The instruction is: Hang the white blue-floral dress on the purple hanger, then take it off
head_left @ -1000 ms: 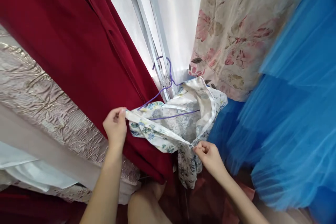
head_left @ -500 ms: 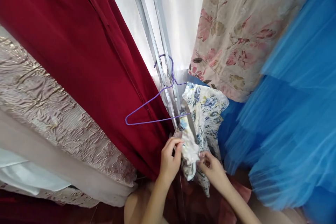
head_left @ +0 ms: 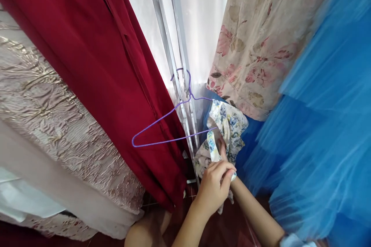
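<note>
My left hand [head_left: 216,183] is low, just right of the frame's centre, fingers curled together and thumb pressed to them, pinching an edge of the floral garment [head_left: 236,123]; a scrap of its cloth shows beside my thumb. My right hand [head_left: 223,152] is just above and behind the left, mostly covered by it and the cloth. A finger or two point upward at the garment's opening, but I cannot tell whether the rest are spread or closed on anything.

The garment is right of centre, bunched, one shoulder of it hanging on the right arm of the purple hanger [head_left: 190,95]. Its lower end dangles below my hands. The hanger's left arm is bare, sticking out in front of the red cloth [head_left: 110,65], and its hook sits at the metal bars [head_left: 178,23], which run down from the top of the frame.

White cloth [head_left: 204,27] hangs behind the bars at upper centre. Flowered cloth [head_left: 255,54] fills the upper right, blue tulle [head_left: 324,142] the right side, and a crinkled pale cloth [head_left: 52,96] the left. At the bottom are a bare knee [head_left: 145,233] and dark red floor [head_left: 228,224].
</note>
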`<state>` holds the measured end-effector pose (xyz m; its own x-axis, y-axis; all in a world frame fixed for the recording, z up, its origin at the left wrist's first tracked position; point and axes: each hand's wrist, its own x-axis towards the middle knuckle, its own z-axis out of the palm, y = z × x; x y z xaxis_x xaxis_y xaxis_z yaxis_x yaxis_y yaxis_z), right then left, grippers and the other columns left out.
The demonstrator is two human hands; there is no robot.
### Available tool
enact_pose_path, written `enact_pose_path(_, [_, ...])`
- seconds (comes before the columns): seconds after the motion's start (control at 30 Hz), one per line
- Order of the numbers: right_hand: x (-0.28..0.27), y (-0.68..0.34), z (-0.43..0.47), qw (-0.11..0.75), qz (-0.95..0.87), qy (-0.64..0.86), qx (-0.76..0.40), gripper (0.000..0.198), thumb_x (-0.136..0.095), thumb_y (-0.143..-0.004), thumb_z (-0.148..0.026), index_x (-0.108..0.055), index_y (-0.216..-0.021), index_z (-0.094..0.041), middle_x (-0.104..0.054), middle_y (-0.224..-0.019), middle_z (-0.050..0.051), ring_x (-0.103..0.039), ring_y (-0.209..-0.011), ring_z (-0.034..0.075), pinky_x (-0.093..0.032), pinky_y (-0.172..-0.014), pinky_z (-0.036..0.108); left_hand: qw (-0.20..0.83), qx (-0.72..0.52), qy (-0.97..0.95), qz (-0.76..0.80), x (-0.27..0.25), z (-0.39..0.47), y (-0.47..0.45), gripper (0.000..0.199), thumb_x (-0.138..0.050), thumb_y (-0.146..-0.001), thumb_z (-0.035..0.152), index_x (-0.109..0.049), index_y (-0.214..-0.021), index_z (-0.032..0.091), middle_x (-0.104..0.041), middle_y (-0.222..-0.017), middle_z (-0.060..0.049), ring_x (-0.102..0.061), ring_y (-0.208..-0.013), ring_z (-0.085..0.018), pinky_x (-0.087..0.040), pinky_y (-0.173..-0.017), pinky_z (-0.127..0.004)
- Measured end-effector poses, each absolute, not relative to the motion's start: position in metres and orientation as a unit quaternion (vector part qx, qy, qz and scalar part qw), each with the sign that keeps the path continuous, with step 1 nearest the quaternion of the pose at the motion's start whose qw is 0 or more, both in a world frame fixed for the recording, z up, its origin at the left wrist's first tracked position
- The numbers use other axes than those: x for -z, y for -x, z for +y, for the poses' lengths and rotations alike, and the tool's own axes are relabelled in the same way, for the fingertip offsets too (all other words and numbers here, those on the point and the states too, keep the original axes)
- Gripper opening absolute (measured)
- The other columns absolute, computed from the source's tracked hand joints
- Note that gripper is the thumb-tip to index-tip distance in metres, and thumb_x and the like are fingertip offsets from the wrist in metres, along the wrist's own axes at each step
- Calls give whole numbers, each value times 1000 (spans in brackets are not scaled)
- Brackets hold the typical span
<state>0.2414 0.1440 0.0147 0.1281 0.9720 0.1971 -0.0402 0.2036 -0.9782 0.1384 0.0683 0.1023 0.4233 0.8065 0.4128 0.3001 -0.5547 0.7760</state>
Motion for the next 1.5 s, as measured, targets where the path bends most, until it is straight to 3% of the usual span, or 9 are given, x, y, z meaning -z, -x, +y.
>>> enact_pose_path(0.17, [-5,-252,125,581,-437,465,-506,48,-62,-76,-28,-61,-123,-25,-67,-122,11,-58,-125,35,-51,-98,45,355,-433,-733,387,-90,67,-119,18,-51,-100,26,-67,-93,20,-70,-89,-5,-64,-83,-18,-48,-76,-29])
enact_pose_path(0.33, [-20,-257,79,410,-416,301,-754,43,-71,-59,-24,-72,-102,-18,-75,-96,8,-69,-97,30,-54,-85,38,349,-467,-713,389,-97,73,-108,17,-53,-100,27,-68,-98,20,-71,-91,-4,-66,-84,-18,-49,-78,-28])
enact_pose_path(0.6, [-89,-269,63,311,-329,234,-860,63,-54,-83,-76,-76,-88,-17,-74,-81,9,-71,-86,26,-51,-87,37,465,-412,-715,319,-130,72,-97,43,-44,-102,51,-71,-115,21,-73,-102,-8,-67,-97,-22,-50,-91,-31])
enact_pose_path(0.73, [-109,-287,55,263,-442,259,-818,45,-83,-68,-60,-77,-80,-17,-65,-69,2,-59,-64,15,-47,-68,26,530,-325,-724,299,-103,61,-83,72,-26,-97,72,-75,-105,20,-73,-98,-9,-66,-97,-24,-49,-93,-34])
enact_pose_path(0.87, [-136,-320,66,223,-572,293,-733,34,-84,-69,-46,-73,-68,-14,-52,-58,-2,-39,-53,10,-34,-54,25,558,-238,-686,401,-56,35,-53,66,-48,-86,78,-76,-90,18,-72,-87,-7,-65,-86,-24,-53,-80,-31])
enact_pose_path(1.0, [-166,-341,78,318,-600,346,-648,26,-82,-67,-39,-69,-70,-17,-49,-58,-1,-37,-53,12,-31,-51,26,509,-233,-660,501,-41,24,-4,50,-76,-73,59,-76,-106,21,-74,-107,-7,-65,-101,-30,-52,-92,-38])
enact_pose_path(1.23, [-182,-305,132,537,-687,361,-331,17,-68,-68,-16,-57,-56,-18,-66,-106,9,-58,-85,22,-43,-73,32,358,-388,-566,633,-73,40,74,37,-67,-73,44,-77,-102,24,-75,-113,-7,-64,-111,-35,-50,-100,-46])
enact_pose_path(1.37, [-165,-281,180,503,-727,379,-273,10,-62,-69,-13,-60,-60,-16,-61,-130,9,-60,-87,19,-43,-76,31,386,-439,-561,586,-111,45,87,27,-54,-80,41,-69,-83,19,-70,-84,-6,-65,-81,-26,-53,-72,-34])
enact_pose_path(1.5, [-145,-271,199,452,-755,384,-279,7,-60,-72,-12,-66,-69,-16,-64,-111,8,-60,-82,18,-43,-75,29,300,-367,-700,534,-153,62,93,24,-43,-89,26,-57,-72,19,-59,-75,-3,-56,-73,-18,-45,-67,-27])
